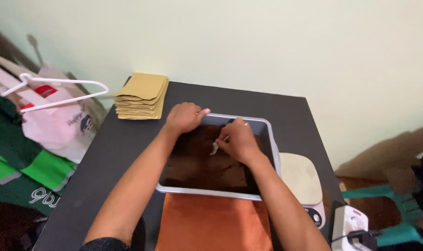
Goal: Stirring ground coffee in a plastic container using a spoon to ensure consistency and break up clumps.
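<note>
Over the grey rectangular metal tray (269, 135) of crumbly dark brown powder (197, 162), the right hand (237, 141) pinches a small white scoop (215, 147) while the left hand (183, 116) curls loosely on the far rim, with stacked tan paper pouches (142, 95) behind it and smooth orange cloth (214, 223) in front.

Stack of flat tan paper pouches (142, 96) at table's far-left corner; pink printed bag (58, 123) left.

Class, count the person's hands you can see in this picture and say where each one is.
2. The left hand rests on the grey tray's far rim; the right hand holds a small white spoon over it.
</note>
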